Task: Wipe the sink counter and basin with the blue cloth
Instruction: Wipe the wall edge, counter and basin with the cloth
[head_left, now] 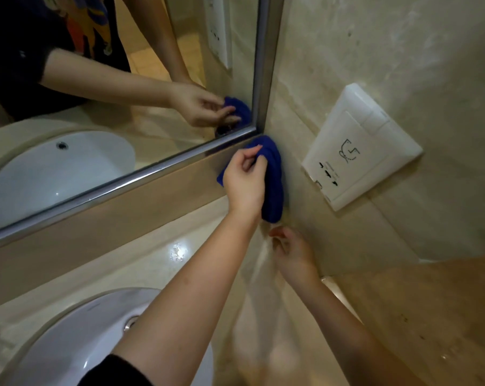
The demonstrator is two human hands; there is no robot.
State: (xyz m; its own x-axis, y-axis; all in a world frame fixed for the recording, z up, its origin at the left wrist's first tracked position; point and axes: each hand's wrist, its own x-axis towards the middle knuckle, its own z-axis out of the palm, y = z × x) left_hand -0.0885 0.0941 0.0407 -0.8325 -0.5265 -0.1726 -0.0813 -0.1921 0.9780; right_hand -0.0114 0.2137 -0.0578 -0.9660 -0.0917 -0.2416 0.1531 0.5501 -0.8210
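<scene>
Just right of the frame's centre, the left hand [244,183] pinches a fold of the blue cloth [274,174] between thumb and curled fingers. It presses the cloth into the corner where the strip below the mirror [96,87] meets the side wall. The cloth hangs down to just above the counter [163,263]. Below it, the right hand [291,252] rests near the wall with loosely curled fingers, holding nothing. The basin [77,346] sits at lower left, and a white wall plate [361,146] at the right.
</scene>
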